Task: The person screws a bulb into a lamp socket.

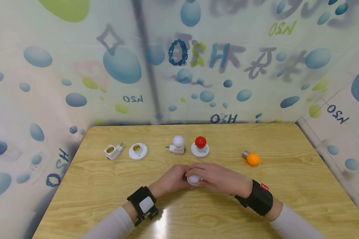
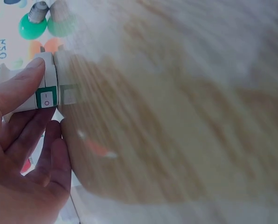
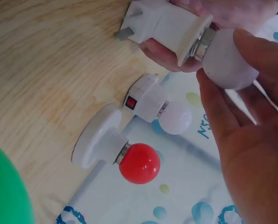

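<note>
My left hand (image 1: 174, 179) grips a white plug-in lamp socket (image 3: 169, 29) whose two flat prongs point away from the bulb. A green-framed switch (image 2: 46, 98) marks its side, with the left thumb lying along the housing. In my right hand (image 1: 216, 177), thumb and fingers pinch a white bulb (image 3: 230, 60) by its round globe. The bulb's metal screw base (image 3: 203, 44) meets the socket mouth, and some of its thread shows outside. Both hands meet low over the table in the head view, partly covering the socket.
Behind the hands stand a white bulb in a plug-in socket (image 1: 177, 146) and a red bulb (image 1: 200, 142) on a round base. Further left are a bare plug-in socket (image 1: 113, 152) and round lamp holder (image 1: 138, 151). An orange bulb (image 1: 252, 159) lies right; a green bulb (image 3: 8, 191) is nearby.
</note>
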Available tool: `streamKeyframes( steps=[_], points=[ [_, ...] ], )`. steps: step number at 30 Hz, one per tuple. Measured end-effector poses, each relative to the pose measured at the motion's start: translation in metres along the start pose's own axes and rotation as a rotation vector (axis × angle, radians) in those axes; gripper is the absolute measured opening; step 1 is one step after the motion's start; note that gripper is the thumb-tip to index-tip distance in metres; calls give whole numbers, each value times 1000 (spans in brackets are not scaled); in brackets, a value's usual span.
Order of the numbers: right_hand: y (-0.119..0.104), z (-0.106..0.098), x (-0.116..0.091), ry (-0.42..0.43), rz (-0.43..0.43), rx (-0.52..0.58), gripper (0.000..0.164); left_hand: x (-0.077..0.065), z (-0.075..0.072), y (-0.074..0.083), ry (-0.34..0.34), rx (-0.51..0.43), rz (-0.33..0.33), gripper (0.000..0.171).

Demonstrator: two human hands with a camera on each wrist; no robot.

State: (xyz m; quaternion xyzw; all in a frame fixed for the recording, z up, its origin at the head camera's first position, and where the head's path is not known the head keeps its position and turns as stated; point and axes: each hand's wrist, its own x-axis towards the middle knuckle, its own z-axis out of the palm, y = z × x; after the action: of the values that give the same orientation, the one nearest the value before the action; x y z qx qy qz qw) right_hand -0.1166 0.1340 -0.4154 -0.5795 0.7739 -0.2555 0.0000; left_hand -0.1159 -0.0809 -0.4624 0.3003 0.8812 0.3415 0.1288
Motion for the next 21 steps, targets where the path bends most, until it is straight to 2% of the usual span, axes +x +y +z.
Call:
streamKeyframes(
  steps=[5,8,14,21],
  points=[
    [1,-4,-1,-50,14,9,37,1,0,1,6,10,27,34],
    [0,-5,0,-48,54,-19,35,0,0,1,12,26,25,34],
    [-1,-1,5,-31,157,-216,41,1,1,0,14,53,31,34],
    [0,8,10,20,172,-366,52,1,2,-1,39,87,49,28]
  ],
)
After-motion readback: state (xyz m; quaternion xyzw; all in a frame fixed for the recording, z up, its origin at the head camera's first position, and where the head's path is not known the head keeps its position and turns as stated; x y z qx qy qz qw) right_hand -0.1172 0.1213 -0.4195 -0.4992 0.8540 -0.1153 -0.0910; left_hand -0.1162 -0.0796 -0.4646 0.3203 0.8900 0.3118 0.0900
